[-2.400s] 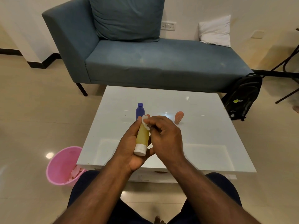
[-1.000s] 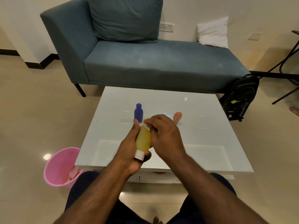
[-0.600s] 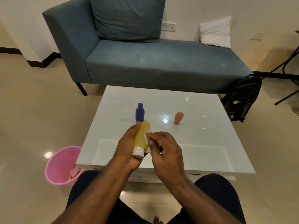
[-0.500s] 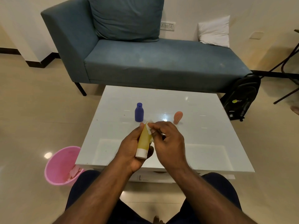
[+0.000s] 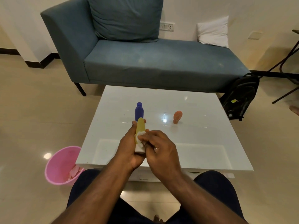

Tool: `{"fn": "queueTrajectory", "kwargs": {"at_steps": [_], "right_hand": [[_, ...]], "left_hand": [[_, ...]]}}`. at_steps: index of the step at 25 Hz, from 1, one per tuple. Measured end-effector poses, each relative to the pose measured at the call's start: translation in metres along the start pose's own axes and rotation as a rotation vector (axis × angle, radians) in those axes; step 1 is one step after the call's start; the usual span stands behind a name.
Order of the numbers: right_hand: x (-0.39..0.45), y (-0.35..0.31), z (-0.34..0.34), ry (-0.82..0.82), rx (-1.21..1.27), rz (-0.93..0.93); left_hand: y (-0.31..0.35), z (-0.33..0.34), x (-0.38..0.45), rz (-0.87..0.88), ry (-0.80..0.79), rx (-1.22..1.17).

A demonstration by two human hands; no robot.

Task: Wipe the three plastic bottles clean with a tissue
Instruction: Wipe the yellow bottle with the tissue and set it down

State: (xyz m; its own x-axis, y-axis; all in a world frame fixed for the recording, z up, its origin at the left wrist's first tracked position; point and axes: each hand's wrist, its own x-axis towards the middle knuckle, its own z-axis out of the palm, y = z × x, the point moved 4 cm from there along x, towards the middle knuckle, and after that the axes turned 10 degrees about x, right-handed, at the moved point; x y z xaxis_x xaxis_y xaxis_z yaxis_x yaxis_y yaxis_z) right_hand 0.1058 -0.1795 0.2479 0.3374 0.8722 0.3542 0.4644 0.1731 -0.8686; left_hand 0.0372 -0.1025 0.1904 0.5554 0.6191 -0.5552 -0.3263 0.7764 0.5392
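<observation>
**Yellow bottle held and wiped above table**

The left hand (image 5: 129, 147) grips the yellow bottle (image 5: 140, 127), white cap toward the person. The right hand (image 5: 159, 148) pinches a white tissue (image 5: 140, 136) against the bottle's side. The blue bottle (image 5: 139, 111) and orange bottle (image 5: 177, 116) stand apart on the white table (image 5: 202, 143). A pink bin (image 5: 59, 165) sits on the floor at left.

Both forearms are bare, with no sleeves, watch or rings showing on the left hand (image 5: 129, 147) or right hand (image 5: 161, 151). Dark navy trousers (image 5: 215, 188) cover both thighs. Toes (image 5: 157, 219) show bare below.
</observation>
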Motion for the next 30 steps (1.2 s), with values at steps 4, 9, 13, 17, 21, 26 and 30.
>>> {"fn": "queueTrajectory", "kwargs": {"at_steps": [4, 9, 13, 17, 21, 26, 30], "right_hand": [[0.020, 0.001, -0.005, 0.055, -0.027, 0.047], [-0.017, -0.022, 0.010, -0.066, -0.053, -0.052], [-0.009, -0.023, -0.001, -0.006, -0.071, -0.045], [0.014, -0.010, -0.020, 0.130, -0.049, 0.050], [-0.016, -0.012, -0.012, 0.155, 0.041, 0.115], [-0.013, -0.001, -0.015, 0.182, 0.165, 0.195], [0.028, 0.018, -0.025, 0.214, 0.137, 0.216]], "left_hand": [[0.001, 0.010, -0.012, 0.055, -0.077, 0.114], [0.015, 0.000, -0.019, 0.079, -0.017, 0.074], [0.008, 0.007, -0.032, 0.064, -0.103, 0.021], [-0.001, 0.013, -0.037, 0.047, -0.121, 0.038], [-0.002, 0.015, -0.032, -0.001, -0.133, -0.058], [-0.006, 0.018, -0.020, -0.018, -0.105, -0.024], [-0.011, 0.025, -0.005, -0.017, -0.091, 0.128]]}}
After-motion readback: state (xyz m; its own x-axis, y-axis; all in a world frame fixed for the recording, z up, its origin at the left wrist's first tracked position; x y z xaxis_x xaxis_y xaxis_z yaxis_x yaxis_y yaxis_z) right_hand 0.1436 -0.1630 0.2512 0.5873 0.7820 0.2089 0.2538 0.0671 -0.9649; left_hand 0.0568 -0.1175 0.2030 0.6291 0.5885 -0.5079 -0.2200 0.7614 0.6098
